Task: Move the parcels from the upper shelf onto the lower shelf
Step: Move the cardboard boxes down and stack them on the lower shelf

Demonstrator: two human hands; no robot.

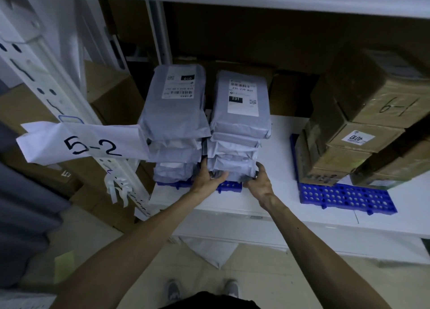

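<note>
Two stacks of grey plastic-wrapped parcels stand side by side on a blue perforated mat (229, 186) on the white shelf (279, 192). The left stack (175, 113) has a label reading 010 on top. The right stack (240, 113) has a label reading 231. My left hand (207, 177) grips the bottom left corner of the right stack. On the bottom right corner of that same stack sits my right hand (259, 180), fingers curled on the lowest parcel (235, 171).
Taped cardboard boxes (363, 113) are piled at the right on a second blue mat (344, 197). A white upright post (46, 92) with a paper tag marked 5-2 (86, 143) stands left. More cartons sit behind and left. A grey bag (209, 250) hangs below the shelf.
</note>
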